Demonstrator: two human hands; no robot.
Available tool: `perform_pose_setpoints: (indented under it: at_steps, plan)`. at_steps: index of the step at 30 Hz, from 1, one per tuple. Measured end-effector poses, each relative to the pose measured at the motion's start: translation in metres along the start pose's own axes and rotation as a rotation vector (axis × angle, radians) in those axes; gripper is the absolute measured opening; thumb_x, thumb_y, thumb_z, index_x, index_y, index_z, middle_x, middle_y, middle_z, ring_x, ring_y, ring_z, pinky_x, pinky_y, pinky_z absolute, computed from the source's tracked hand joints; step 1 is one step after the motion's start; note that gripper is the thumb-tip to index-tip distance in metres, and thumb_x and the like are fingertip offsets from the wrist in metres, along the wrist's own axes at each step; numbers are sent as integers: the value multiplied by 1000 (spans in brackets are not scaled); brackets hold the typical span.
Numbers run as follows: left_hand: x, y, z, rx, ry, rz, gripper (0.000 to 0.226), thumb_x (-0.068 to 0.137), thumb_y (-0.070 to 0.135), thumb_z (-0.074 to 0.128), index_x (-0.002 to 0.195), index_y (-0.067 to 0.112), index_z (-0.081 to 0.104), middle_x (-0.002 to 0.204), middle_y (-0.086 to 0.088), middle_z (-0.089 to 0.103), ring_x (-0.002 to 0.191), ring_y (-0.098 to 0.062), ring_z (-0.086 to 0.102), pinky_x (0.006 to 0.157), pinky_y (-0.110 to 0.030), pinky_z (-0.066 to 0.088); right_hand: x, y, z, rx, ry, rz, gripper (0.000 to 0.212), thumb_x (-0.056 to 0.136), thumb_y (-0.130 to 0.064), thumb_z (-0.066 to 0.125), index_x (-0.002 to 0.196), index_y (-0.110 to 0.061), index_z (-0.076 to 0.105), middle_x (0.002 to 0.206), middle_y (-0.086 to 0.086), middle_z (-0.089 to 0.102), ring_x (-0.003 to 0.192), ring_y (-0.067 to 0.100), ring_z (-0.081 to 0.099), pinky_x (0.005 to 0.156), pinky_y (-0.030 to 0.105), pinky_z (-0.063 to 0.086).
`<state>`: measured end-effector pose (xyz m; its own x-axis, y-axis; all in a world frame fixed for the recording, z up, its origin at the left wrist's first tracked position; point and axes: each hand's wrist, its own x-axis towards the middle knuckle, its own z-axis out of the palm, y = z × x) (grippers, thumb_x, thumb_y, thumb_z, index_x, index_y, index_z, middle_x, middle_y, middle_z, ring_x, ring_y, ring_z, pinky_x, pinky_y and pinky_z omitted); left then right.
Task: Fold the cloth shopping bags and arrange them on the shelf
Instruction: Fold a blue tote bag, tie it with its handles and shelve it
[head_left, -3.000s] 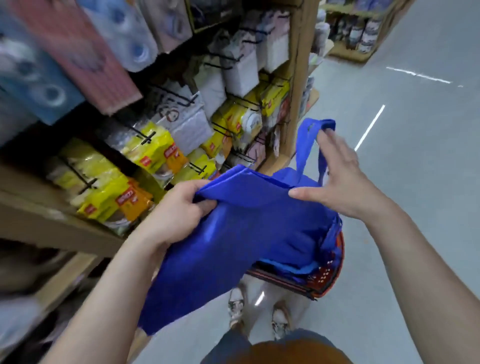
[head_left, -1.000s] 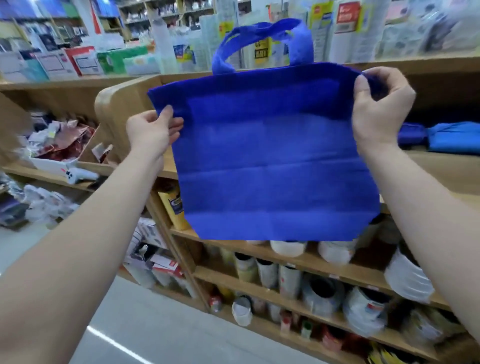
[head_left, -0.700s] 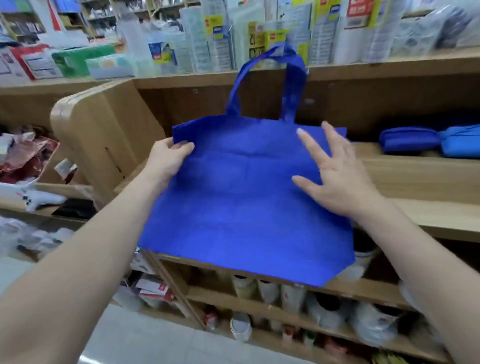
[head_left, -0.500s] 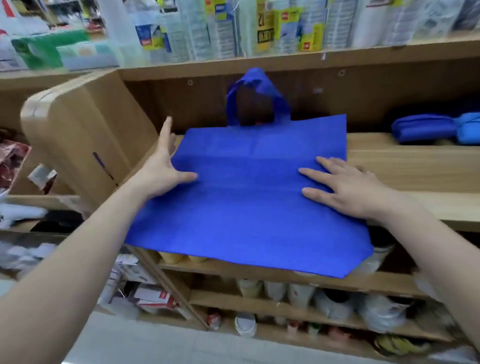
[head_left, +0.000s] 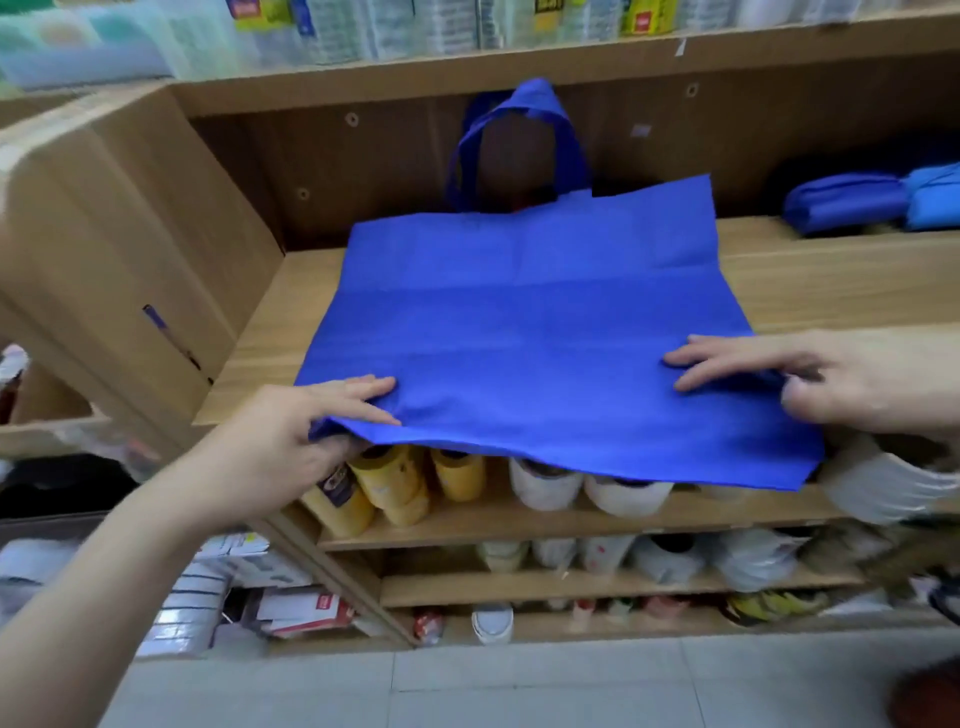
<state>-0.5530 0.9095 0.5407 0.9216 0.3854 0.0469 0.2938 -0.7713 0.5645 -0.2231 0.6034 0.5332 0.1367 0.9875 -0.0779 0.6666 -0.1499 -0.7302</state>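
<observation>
blue cloth bag (head_left: 524, 332) | flat, unfolded | on wooden shelf (head_left: 810, 280) | handles upright

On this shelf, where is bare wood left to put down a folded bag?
Bare wood shows left of the spread blue bag, up to the side panel, and right of it, before the folded bags. The lower shelf is packed with rolls.

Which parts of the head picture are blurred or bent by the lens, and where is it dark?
Head view: the blue bag in the middle is fairly sharp; the packages on the top shelf and the right hand are smeared; the wide lens tilts and bows the shelf board; the handles stand in shadow against the dark back wall; no strong glare shows.
</observation>
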Motion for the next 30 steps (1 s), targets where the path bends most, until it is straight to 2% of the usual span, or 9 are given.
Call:
perform_pose_setpoints:
  at_steps: [3,6,9,13,16,20,24,26,30]
  plan:
    - [9,-2,4,-227,226,-141,12,79,24,79,88,31,77,92,15,76,87,1,68,81,-26,54,-14,11,7,-142,-106,9,92,56,-92,61,137,-50,49,156,-27,25,148,-1,9,118,36,13]
    - [14,2,11,-217,428,-163,9,73,31,82,76,28,74,69,12,72,55,-2,61,51,-18,48,-15,8,10,-153,-111,3,94,54,-90,64,138,-49,49,157,-28,20,148,-3,4,113,36,12]
    - [18,1,14,-168,553,-145,12,74,30,83,77,26,72,69,10,72,64,-12,64,56,-28,50,-10,-6,14,-7,77,34,58,69,-79,66,114,-43,70,144,-34,43,143,-6,24,110,13,25]
    - [19,-8,19,-66,620,-137,27,76,38,80,100,32,68,82,21,66,81,12,58,63,-4,41,6,-16,25,1,567,64,7,82,-36,71,76,-35,75,101,-26,70,98,-13,60,78,-3,36]
    - [19,-14,19,81,573,-26,51,79,24,80,124,37,60,98,13,60,90,5,53,79,-13,40,13,-12,33,-228,769,93,23,77,-11,80,82,-28,65,95,-8,69,86,-5,58,70,1,36]
    - [21,-16,14,475,321,301,30,95,27,53,119,23,71,132,-4,61,120,-30,54,93,-47,46,14,-16,37,-372,727,16,34,81,-11,72,113,-19,67,127,2,53,87,16,61,79,15,45]
    - [9,-20,6,271,-12,142,66,84,66,54,143,42,36,149,29,30,142,9,21,118,-25,19,5,-17,37,-520,498,-10,35,91,-47,62,120,-28,69,133,-7,59,106,21,52,92,45,47]
    - [7,-23,5,285,9,148,75,80,42,78,143,40,36,148,28,32,141,11,22,117,-20,18,0,-15,34,-553,389,54,63,77,-69,63,129,-35,61,139,-15,52,112,16,46,97,39,40]
    - [9,-27,-4,22,139,75,65,78,-13,71,122,34,64,127,24,61,126,6,49,109,-12,31,-5,-10,19,-336,376,30,52,75,-22,79,117,-50,64,128,-28,59,115,2,50,101,16,37]
